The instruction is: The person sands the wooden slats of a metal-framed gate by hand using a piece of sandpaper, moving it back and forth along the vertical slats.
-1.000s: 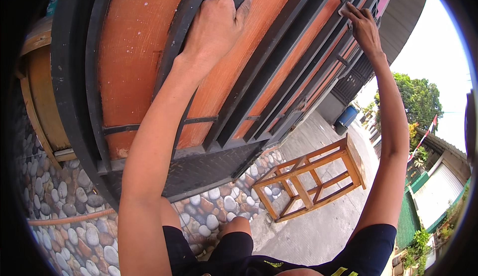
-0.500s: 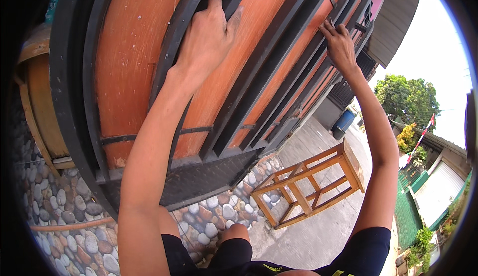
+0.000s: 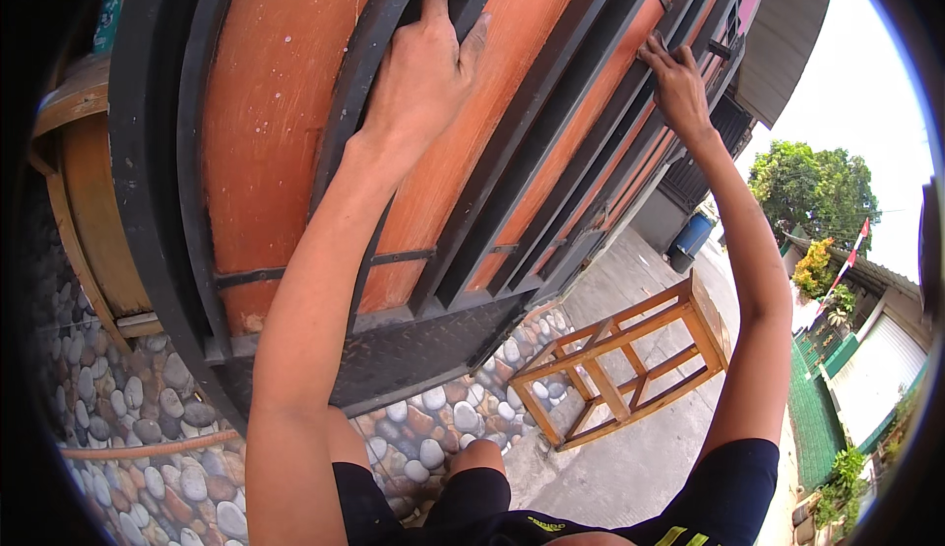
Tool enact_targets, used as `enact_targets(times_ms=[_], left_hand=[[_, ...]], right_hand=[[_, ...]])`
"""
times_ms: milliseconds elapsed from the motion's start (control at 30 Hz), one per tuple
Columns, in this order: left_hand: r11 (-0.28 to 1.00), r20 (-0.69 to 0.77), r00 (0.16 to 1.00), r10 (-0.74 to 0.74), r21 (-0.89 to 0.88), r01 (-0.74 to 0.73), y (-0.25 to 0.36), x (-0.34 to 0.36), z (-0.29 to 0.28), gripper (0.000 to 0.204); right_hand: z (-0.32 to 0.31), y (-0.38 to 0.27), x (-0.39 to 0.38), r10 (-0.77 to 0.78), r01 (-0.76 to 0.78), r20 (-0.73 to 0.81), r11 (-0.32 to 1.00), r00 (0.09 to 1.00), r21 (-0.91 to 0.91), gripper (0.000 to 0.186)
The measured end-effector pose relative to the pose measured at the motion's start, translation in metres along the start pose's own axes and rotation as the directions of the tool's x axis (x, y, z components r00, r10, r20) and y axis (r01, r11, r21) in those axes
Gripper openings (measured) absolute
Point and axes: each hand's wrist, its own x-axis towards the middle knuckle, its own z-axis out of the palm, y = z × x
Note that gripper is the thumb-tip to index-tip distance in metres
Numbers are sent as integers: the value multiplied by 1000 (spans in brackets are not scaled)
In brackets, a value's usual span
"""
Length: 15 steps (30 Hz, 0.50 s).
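**Left hand (image 3: 420,78) near, right hand (image 3: 679,93) farther off!**

Left lies on a long black metal bar (image 3: 359,68) of the orange-panelled gate (image 3: 276,103) ahead; its bars slant lower left to upper right; right touches farther right, fingers bent; either hand's grip, I can't tell.

This is an outdoor gateway on a concrete lane (image 3: 583,482), with an orange-and-black gate (image 3: 281,93), pebbled ground (image 3: 148,403) near left, and tree (image 3: 815,188) far right.

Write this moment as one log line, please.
Left hand: against dark gate bar | Right hand: at another bar, grip unclear | Nearby: wooden stool, blue bin
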Motion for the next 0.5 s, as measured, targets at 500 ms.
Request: enact_targets(times_ms=[500], left_hand=[[992,30,999,-40,125,36,9,4,-3,45]], right_hand=[[49,-3,72,816,-650,-417,574,402,497,30]])
